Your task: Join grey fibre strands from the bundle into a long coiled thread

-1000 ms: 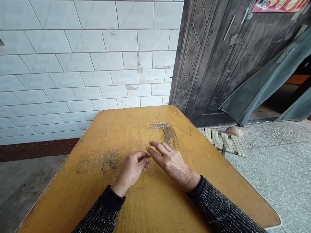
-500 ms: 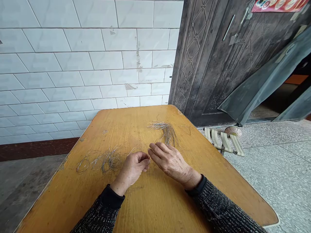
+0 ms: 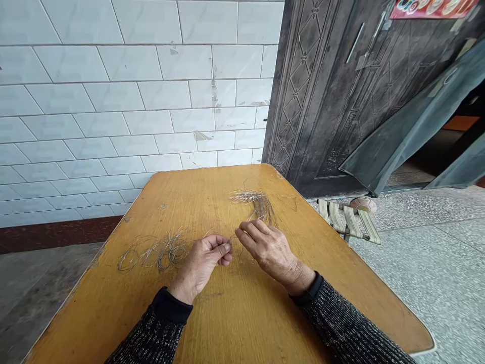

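Note:
Over the middle of the wooden table [image 3: 235,313], my left hand [image 3: 202,263] pinches a thin wire [image 3: 232,237] between thumb and forefinger. Just to its right, my right hand [image 3: 267,253] has its fingers bent together at the same wire, back of the hand upward; its thumb is hidden. A short gap with the wire across it separates the two hands. Left of my left hand lies a loose tangle of curled thin wires [image 3: 170,251]. Beyond my right hand is a bundle of thin wires [image 3: 261,202], bent at its middle, its near end partly covered by the hand.
A white tiled wall [image 3: 151,91] stands behind the table's far edge. To the right are a dark carved door [image 3: 314,111], a grey-green curtain [image 3: 401,121] and a low stool with striped straps [image 3: 350,220]. A single bent wire [image 3: 290,198] lies near the table's right edge.
My hands have moved slightly apart, the right one a little to the right, and the wire between them now shows. My left thumb has shifted up along the forefinger.

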A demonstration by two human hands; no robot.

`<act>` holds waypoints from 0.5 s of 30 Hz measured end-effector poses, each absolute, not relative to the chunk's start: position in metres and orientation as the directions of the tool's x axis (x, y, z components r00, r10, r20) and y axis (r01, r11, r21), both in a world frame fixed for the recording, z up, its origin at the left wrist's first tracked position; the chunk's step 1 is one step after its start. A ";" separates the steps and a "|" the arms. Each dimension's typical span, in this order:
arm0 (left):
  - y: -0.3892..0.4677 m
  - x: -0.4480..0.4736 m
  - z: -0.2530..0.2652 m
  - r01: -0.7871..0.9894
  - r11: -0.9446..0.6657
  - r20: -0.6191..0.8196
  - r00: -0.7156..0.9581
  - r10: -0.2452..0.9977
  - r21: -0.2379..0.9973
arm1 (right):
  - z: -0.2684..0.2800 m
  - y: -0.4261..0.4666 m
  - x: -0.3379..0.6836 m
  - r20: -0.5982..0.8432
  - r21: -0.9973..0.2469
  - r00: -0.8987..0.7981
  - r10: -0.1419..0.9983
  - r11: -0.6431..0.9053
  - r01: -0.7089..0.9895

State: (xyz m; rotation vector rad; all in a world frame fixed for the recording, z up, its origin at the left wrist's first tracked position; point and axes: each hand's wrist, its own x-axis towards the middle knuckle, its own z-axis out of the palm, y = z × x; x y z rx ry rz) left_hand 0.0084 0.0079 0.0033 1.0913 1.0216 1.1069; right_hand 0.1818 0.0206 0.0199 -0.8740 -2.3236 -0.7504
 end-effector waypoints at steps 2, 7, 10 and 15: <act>0.008 0.008 0.002 -0.189 0.115 -0.085 0.159 0.984 0.975 | 0.020 0.021 0.182 0.655 0.288 -0.633 0.413 0.639 0.714; 0.007 0.008 0.005 -0.251 0.144 -0.100 0.179 0.979 0.957 | 0.020 0.020 0.181 0.680 0.249 -0.603 0.417 0.641 0.726; 0.006 0.009 0.007 -0.279 0.155 -0.105 0.185 0.977 0.948 | 0.021 0.020 0.181 0.686 0.232 -0.587 0.430 0.635 0.737; 0.006 0.009 0.007 -0.325 0.155 -0.094 0.196 0.976 0.933 | 0.021 0.020 0.180 0.700 0.216 -0.570 0.432 0.632 0.744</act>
